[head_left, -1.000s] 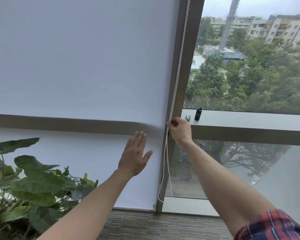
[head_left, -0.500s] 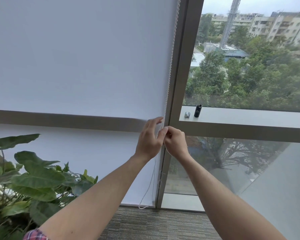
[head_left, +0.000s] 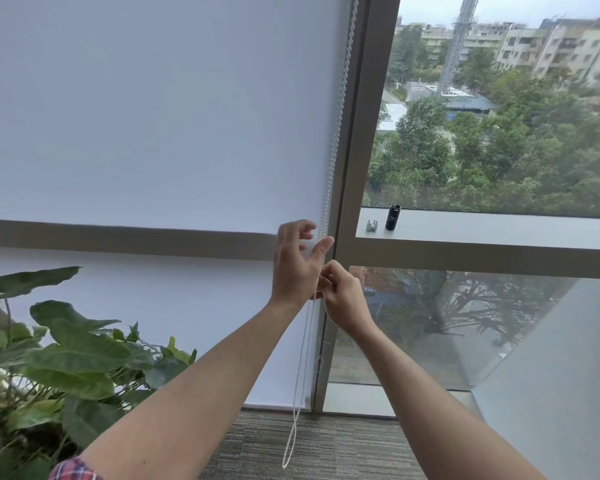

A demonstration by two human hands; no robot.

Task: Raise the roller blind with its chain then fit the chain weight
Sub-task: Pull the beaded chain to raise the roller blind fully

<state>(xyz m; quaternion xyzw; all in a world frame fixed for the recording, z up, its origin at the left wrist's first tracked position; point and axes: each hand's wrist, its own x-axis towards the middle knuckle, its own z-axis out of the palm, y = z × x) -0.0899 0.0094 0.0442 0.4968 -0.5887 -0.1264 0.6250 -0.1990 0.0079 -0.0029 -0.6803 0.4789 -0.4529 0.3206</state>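
The white roller blind covers the left window down to near the floor. Its white bead chain hangs along the blind's right edge beside the window frame, and its loop dangles just above the carpet. My right hand is pinched shut on the chain below the sill height. My left hand sits just left of it, fingers spread, thumb touching the chain. A black cylindrical chain weight stands on the window ledge, with a small silver clip next to it.
A leafy green plant fills the lower left corner. The grey window frame post runs vertically right of the chain. Grey carpet lies below. The right window is bare glass showing trees and buildings.
My left hand left the blind fabric and came up beside the chain, then opened its fingers. My right hand slid lower on the chain. The chain loop swung left.
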